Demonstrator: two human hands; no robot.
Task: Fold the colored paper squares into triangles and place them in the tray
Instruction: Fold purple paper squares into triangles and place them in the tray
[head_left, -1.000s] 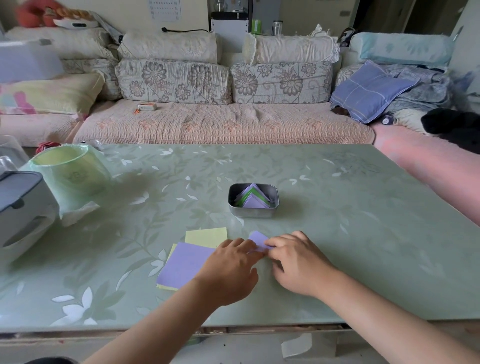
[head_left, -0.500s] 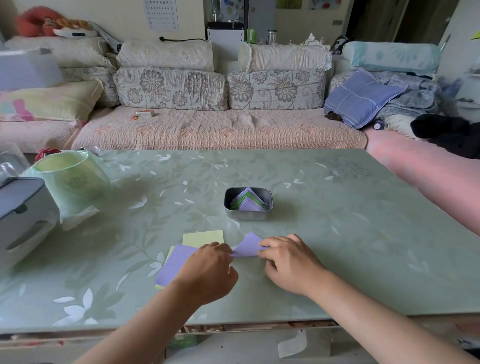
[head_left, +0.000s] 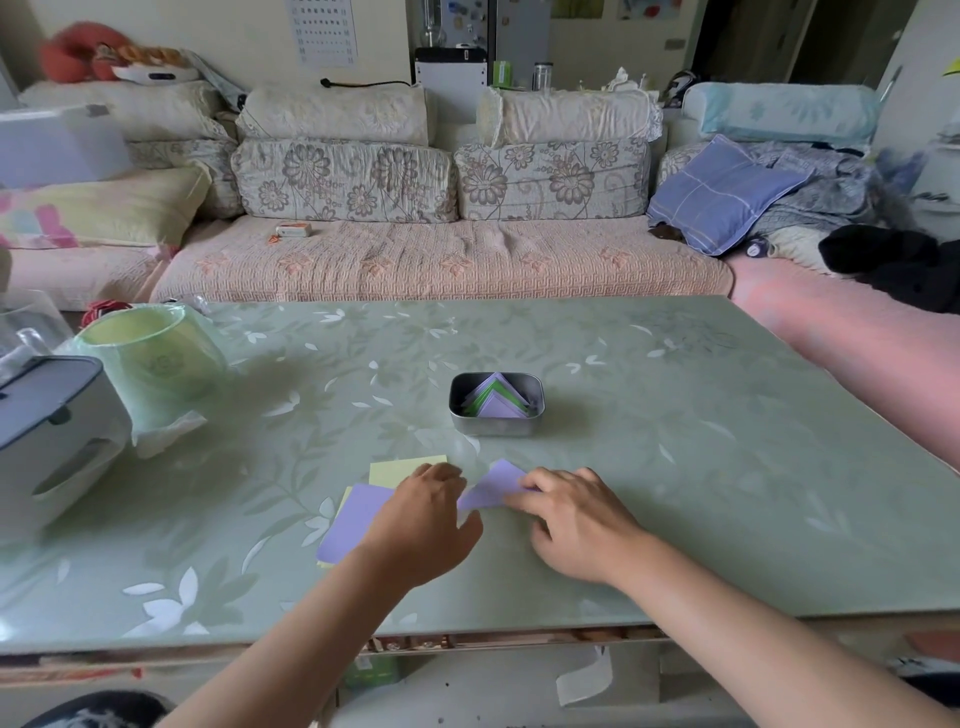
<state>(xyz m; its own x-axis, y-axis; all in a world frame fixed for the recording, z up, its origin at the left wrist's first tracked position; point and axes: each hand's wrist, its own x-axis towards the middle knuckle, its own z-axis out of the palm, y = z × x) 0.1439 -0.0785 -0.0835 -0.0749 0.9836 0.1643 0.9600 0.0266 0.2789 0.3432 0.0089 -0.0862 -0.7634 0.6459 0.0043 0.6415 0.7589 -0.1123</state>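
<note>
A folded purple paper triangle (head_left: 493, 486) lies on the green table between my hands. My right hand (head_left: 576, 519) pinches its right edge with curled fingers. My left hand (head_left: 423, 519) hovers just left of it, fingers loosely curled, holding nothing that I can see. Under and left of my left hand lie a flat purple square (head_left: 353, 525) and a pale yellow square (head_left: 400, 470), with another yellow sheet beneath the purple one. The small metal tray (head_left: 496, 423) stands farther back at centre, holding several folded purple and green triangles.
A green plastic bin (head_left: 150, 364) in a bag and a grey-white appliance (head_left: 47, 431) stand at the table's left. A sofa with cushions runs behind the table. The table's front edge is close below my wrists.
The purple piece went from pressed flat under both hands to a triangle held by my right hand. My left hand drew back off it to the left.
</note>
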